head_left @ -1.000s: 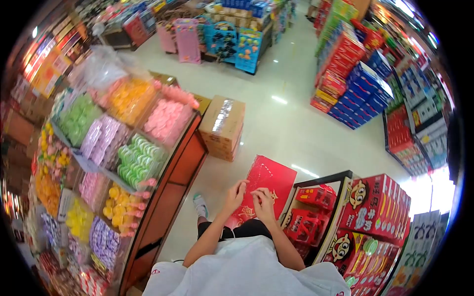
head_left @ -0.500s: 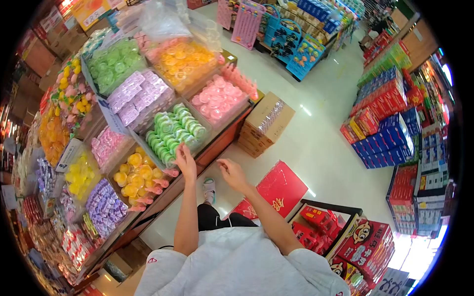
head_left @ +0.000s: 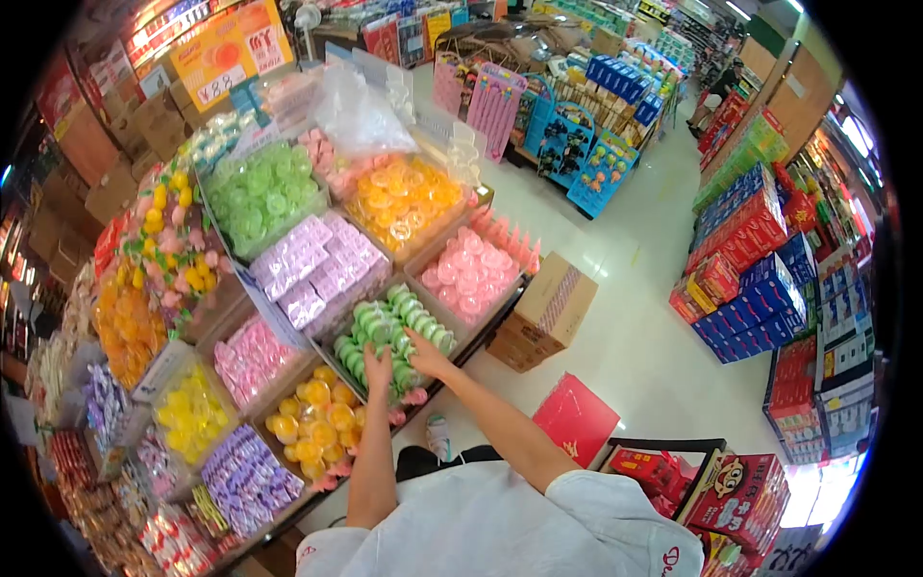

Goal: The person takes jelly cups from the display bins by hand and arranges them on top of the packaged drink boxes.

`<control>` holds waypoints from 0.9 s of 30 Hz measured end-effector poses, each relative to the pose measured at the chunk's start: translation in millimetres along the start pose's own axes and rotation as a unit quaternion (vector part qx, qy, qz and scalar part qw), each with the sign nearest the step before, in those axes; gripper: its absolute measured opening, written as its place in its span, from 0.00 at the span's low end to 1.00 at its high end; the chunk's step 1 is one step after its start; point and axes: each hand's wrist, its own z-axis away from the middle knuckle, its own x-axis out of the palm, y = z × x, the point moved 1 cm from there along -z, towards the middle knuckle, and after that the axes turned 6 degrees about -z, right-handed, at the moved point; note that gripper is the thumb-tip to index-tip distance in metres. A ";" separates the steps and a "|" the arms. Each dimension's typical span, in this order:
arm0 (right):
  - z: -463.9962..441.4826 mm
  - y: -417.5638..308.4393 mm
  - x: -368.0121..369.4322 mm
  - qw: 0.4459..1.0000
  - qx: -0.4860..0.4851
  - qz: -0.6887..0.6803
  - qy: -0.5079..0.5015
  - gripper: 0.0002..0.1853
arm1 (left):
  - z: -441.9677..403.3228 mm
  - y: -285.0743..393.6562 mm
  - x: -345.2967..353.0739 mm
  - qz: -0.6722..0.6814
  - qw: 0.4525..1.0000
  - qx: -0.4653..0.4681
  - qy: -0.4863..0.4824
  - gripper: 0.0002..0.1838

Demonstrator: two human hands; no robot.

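Note:
Both hands reach into the bin of green-and-white wrapped sweets (head_left: pixel 377 322) at the near edge of the candy display. My left hand (head_left: pixel 378 373) is at the bin's front left, its fingertips against the sweets. My right hand (head_left: pixel 425 354) lies over the bin's right part, fingers among the sweets. Whether either hand grips a sweet is too small to tell. Behind the bin are purple packets (head_left: pixel 322 264) and pink sweets (head_left: pixel 468 276). To the left of my left hand sit round orange-yellow cups (head_left: pixel 315 423).
A cardboard box (head_left: pixel 543 313) stands on the floor beyond the display's right corner. A red sheet (head_left: pixel 575 420) lies on the floor. Red cartons (head_left: pixel 740 495) are at the lower right, blue boxes (head_left: pixel 755 313) further back. A person (head_left: pixel 721 82) is far off at upper right.
The view has swung left toward the candy display. Both hands have moved from above the floor, in front of the body, into the bin of green sweets.

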 end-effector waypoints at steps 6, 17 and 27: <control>-26.9 -35.1 3.1 0.998 0.063 -0.029 -0.010 0.40 | -11.2 -25.4 18.1 0.109 0.989 -0.097 -0.021 0.33; -44.7 -1.8 27.4 0.994 0.084 0.030 -0.067 0.45 | -11.7 6.6 3.7 0.299 0.921 -0.247 -0.021 0.15; -47.1 2.1 30.4 0.998 0.060 -0.009 0.004 0.42 | -15.6 -1.3 9.8 0.162 0.970 -0.181 0.023 0.10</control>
